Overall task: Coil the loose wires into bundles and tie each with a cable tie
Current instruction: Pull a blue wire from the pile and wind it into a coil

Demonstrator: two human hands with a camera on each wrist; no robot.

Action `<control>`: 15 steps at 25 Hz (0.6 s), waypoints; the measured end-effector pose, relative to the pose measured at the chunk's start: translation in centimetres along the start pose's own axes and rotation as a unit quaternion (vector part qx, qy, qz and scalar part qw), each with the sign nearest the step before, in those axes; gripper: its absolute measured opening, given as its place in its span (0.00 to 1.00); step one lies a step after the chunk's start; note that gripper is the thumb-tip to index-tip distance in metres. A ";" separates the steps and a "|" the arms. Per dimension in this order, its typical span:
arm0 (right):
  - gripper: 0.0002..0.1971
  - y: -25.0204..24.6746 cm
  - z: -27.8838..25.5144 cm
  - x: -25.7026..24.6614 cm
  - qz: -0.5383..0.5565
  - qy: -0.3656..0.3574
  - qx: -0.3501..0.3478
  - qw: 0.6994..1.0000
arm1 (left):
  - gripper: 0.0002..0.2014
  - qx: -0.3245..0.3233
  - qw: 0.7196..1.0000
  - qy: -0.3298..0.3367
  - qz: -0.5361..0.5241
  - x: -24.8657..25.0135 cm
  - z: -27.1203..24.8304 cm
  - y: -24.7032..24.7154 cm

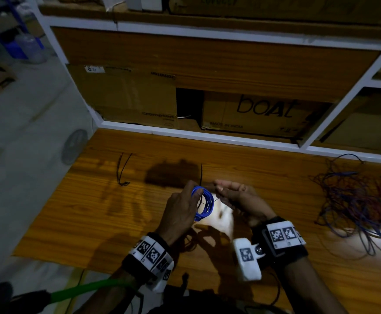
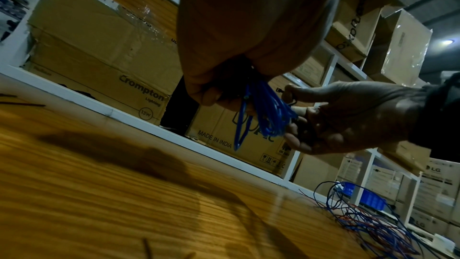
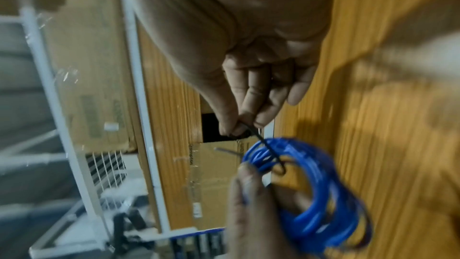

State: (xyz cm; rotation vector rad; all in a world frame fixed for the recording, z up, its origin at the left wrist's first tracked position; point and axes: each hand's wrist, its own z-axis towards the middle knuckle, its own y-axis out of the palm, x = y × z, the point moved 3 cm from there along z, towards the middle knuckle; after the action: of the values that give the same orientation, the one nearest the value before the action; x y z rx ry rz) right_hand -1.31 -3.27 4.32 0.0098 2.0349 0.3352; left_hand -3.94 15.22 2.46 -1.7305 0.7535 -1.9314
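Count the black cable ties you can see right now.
3: one black cable tie pinched by the right hand at the blue coil; two spare ties lying on the table's left. More may be hidden.

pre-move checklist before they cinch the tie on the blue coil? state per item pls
1. Left hand grips the blue coil so the loops stay gathered: ok.
2. Right hand pinches the black cable tie: ok, seen in the right wrist view.
3. Tie passes through the coil's opening: ok, it hooks in over the loops.
4. Tie tail fed into its head: cannot tell, fingers and blur hide it.
5. Spare cable ties within reach on the wooden table: ok.
6. Loose wire pile lies apart from the coil, at right: ok.
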 end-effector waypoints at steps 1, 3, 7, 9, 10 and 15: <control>0.18 0.2 0.0 0.0 0.023 0.011 -0.012 1.000 | 0.12 -0.002 1.000 0.002 0.011 0.0 0.0 0.0; 0.11 0.5 -0.1 0.1 -0.036 0.008 -0.035 0.999 | 0.12 -0.006 1.000 0.000 0.025 -0.1 0.0 0.1; 0.06 0.5 -0.2 -0.2 -0.172 -0.023 -0.050 0.984 | 0.11 -0.006 0.999 -0.010 0.036 -0.4 0.1 0.0; 0.05 0.4 0.0 -0.4 -0.137 -0.028 -0.043 0.989 | 0.10 -0.009 0.999 -0.007 0.032 -0.3 0.1 0.0; 0.06 0.3 0.2 -0.5 -0.114 -0.028 -0.026 0.993 | 0.10 -0.011 0.999 -0.004 0.032 -0.2 0.1 -0.1; 0.07 1.4 0.8 -0.5 -0.001 -0.031 0.017 0.999 | 0.11 -0.029 0.998 0.022 0.041 -0.4 0.1 0.4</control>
State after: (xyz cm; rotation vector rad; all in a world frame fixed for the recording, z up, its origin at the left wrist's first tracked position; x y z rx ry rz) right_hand -0.59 -1.84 4.75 0.0384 1.9796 0.2958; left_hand -3.76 15.19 1.89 -1.6673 0.8909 -1.9163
